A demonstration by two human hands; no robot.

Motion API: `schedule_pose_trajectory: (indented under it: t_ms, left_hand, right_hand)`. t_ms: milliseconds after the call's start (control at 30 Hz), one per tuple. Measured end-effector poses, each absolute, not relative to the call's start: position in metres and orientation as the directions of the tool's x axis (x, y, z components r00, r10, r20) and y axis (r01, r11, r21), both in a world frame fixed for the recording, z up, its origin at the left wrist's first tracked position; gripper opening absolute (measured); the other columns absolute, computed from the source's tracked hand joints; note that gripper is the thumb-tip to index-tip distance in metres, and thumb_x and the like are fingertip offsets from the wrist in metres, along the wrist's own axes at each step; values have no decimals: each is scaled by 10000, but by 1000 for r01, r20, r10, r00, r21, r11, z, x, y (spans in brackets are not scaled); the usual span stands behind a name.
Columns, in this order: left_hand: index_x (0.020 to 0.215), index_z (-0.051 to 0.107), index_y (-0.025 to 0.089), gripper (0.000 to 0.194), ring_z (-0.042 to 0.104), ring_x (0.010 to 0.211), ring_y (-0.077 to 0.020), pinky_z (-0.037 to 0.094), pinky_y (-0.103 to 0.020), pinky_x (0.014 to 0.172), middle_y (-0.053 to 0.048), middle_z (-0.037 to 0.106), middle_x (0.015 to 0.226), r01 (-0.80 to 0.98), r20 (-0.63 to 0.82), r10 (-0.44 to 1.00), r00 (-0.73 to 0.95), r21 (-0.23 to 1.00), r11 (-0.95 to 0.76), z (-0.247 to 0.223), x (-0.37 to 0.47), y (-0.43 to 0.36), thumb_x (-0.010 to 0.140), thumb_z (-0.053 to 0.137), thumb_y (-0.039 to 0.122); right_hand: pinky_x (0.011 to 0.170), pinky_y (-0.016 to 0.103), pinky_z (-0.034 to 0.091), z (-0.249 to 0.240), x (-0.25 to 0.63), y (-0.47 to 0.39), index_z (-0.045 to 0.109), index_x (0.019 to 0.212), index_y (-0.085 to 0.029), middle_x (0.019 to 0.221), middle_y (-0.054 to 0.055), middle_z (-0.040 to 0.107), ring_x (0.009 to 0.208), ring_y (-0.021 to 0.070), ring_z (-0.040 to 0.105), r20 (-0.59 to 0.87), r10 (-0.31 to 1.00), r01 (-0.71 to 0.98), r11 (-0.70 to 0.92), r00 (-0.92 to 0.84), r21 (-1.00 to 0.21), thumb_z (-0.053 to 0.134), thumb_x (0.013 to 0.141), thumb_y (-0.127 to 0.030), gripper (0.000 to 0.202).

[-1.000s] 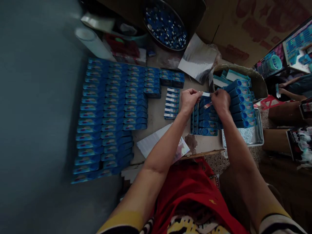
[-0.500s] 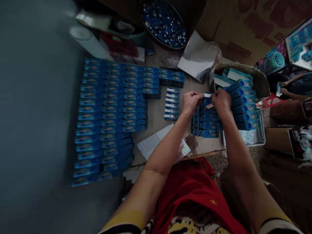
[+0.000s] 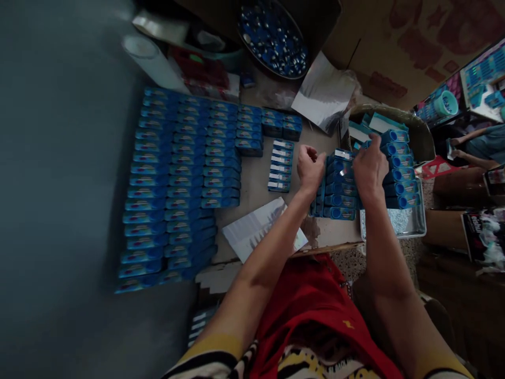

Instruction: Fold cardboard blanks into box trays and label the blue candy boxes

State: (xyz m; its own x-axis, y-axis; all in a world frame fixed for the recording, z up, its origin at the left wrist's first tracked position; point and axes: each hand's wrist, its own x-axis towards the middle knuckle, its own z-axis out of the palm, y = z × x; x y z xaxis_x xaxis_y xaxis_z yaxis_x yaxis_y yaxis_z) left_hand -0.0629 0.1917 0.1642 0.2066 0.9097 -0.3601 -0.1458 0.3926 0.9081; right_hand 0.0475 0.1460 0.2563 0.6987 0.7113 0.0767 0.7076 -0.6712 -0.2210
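Blue boxes (image 3: 341,200) stand in a column between my two hands, and the rear one carries a white strip (image 3: 343,154). My left hand (image 3: 311,169) is at the column's left side with its fingers curled; what they hold, if anything, is too small to tell. On the column's right, my right hand (image 3: 370,167) has fingers bent, some pointing forward, and its fingertips are partly hidden. A short row of boxes with white strips (image 3: 280,166) lies left of my left hand. More blue boxes (image 3: 401,173) are stacked to the right of my right hand.
Many rows of blue boxes (image 3: 183,173) fill the left. A round tray of small blue pieces (image 3: 274,39) is at the back. Silvery sheets (image 3: 321,95) lie behind and in front. A carton (image 3: 422,138) and metal tray (image 3: 418,227) stand right. Another person's hands (image 3: 456,149) show far right.
My hands have moved apart from the white strip, which now lies on the rear box. My right hand has shifted right towards the stacked boxes. The view has shifted slightly.
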Motion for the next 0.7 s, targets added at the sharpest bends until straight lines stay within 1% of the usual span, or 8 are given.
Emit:
schedule_pose_trajectory:
  t_ms: [100,167,233,367,467,567,633,700]
  left_hand:
    - [872,659,205,375,660,749,-144,487,-246,662,-24,691,814,-151,-272,911,311,932,330,184,-89,167,855,799,552]
    - [920,711,186,480,657,659,-135,487,-249,591,-45,729,830,-176,-301,830,469,889,422,193,-98,152,809,807,643]
    - [946,728,178,551,650,616,-125,491,-243,556,-47,745,841,-215,-337,784,521,837,503,197,-100,144,716,871,659]
    - [785,679,186,537,612,578,-102,476,-221,529,-10,702,749,-290,-339,814,472,812,507,194,-100,144,637,914,646]
    - [754,666,196,469,604,569,-106,452,-223,511,-3,688,730,-251,-303,832,464,856,452,192,-103,155,700,880,609]
    - [715,679,195,336,589,558,-122,438,-242,524,-2,644,636,-110,-243,866,436,941,320,191,-104,172,794,833,483]
    - [677,685,191,284,572,548,-133,418,-256,530,-9,622,584,13,-213,877,432,973,230,190,-100,184,812,816,403]
    - [655,694,188,250,568,552,-144,392,-262,529,-18,620,564,110,-206,870,448,978,175,188,-94,195,807,808,351]
  right_hand:
    - [949,466,501,267,42,137,498,1465,-192,1091,160,752,1070,328,694,139,733,732,-608,666,-308,414,1013,-281,468]
    - [939,428,495,267,38,136,534,1406,-205,1061,138,755,1058,311,691,121,739,729,-598,662,-333,437,1012,-301,417]
    - [927,405,492,264,35,138,557,1358,-213,1016,112,754,1023,293,692,106,737,717,-598,667,-358,464,1013,-321,373]
    - [902,399,503,255,37,136,578,1288,-199,967,84,736,947,264,692,98,734,687,-568,672,-454,503,1028,-428,354]
    - [798,361,526,248,44,125,553,1309,-215,868,30,700,841,228,687,-1,764,591,-500,646,-633,523,1012,-523,429]
    - [736,329,533,239,50,113,486,1378,-214,811,-17,682,770,205,686,-69,786,480,-442,614,-758,668,905,-448,558]
    - [768,338,538,233,52,110,497,1352,-189,802,-18,694,780,209,695,-35,755,493,-462,655,-737,715,830,-351,588]
    - [813,358,535,227,51,111,522,1319,-169,804,-6,710,800,220,702,21,715,547,-515,698,-660,692,807,-283,552]
